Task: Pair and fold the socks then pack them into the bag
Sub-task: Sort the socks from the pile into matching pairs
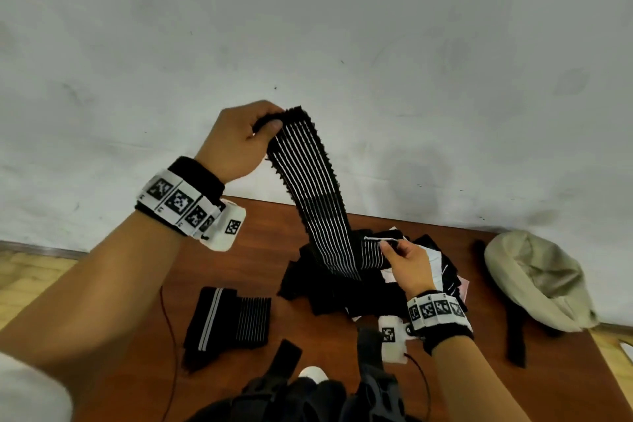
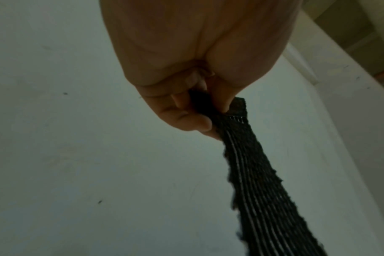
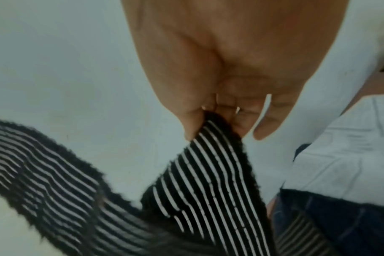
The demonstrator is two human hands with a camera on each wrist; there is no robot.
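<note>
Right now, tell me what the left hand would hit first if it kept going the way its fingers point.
Probably the pale wall. The left hand, pinching the striped sock, points up and away from the table; nothing else shows ahead, though depth is unclear.

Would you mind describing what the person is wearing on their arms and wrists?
Both forearms are bare. Each wrist carries a black band ringed by white tiles printed with black square markers, plus a white block bearing another marker. The right wrist has a matching set. A thin red cable runs below the left arm.

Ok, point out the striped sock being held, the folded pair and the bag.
striped sock (image 1: 310, 175): head view, on its stretched middle.
folded pair (image 1: 233, 320): head view, on its centre.
bag (image 1: 534, 279): head view, on its beige fabric.
</note>
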